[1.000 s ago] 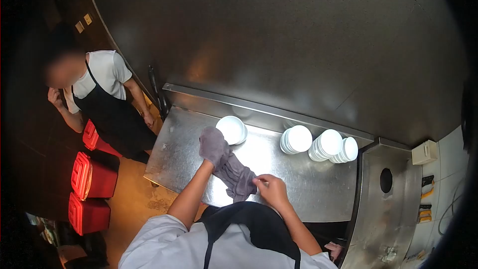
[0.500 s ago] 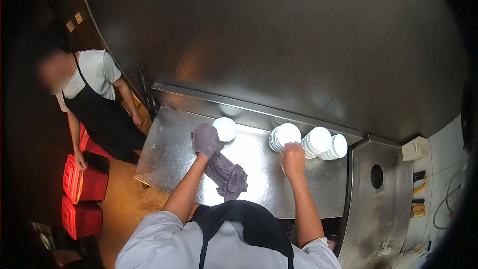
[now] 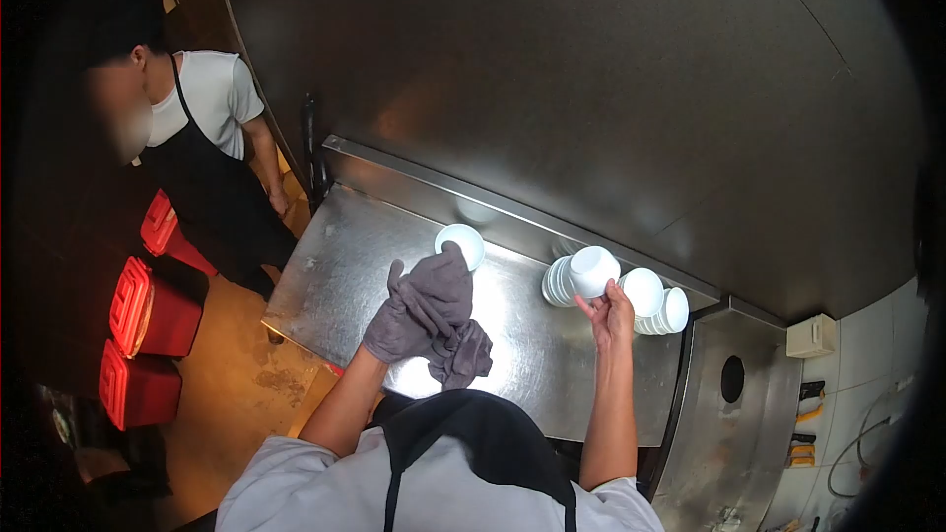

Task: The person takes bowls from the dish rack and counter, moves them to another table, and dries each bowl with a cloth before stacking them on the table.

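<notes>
Shiny metal covers the table (image 3: pixel 335 256), and a big dark wall (image 3: pixel 552 79) stands behind it. I see the right hand (image 3: pixel 614 317) with its fingers closed on the edge of a white bowl (image 3: pixel 595 271), by the top of a stack (image 3: pixel 555 283). Gray cloth (image 3: pixel 460 360) covers the left hand (image 3: pixel 402 323), so I can't tell how tightly it grips. Another bowl (image 3: pixel 463 234) is just past the cloth.

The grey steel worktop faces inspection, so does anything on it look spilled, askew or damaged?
Nothing spilled or damaged shows, though glare hides part of the steel worktop. One round white bowl looks askew against its stack, probably because the right hand grasps it.
</notes>
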